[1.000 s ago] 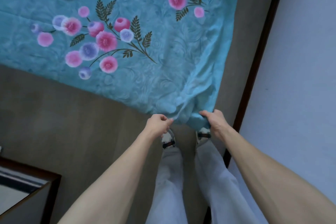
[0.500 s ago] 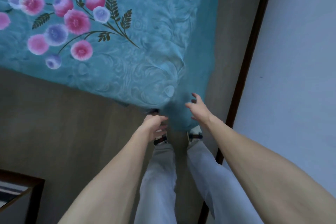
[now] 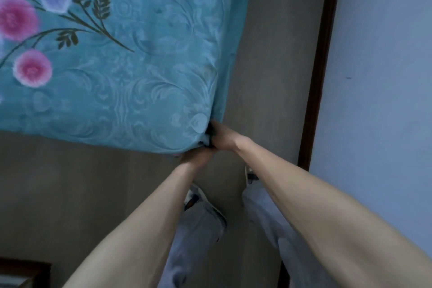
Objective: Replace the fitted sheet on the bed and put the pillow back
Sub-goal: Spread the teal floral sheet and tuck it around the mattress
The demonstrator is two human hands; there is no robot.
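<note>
Bedroom floor (image 3: 70,194) and pale wall (image 3: 378,77) — both hands at the near corner of the bed.

Head view: teal flowered sheet (image 3: 145,72) lies smooth over the bed, its corner pulled down at the edge. Left hand (image 3: 198,159) and right hand (image 3: 223,135) meet there, touching, fingers tucked under the fabric and hidden — grip on the sheet likely, cannot tell for sure. Grey trousers (image 3: 198,241) and shoes below; dark skirting (image 3: 315,77) along the wall.
</note>
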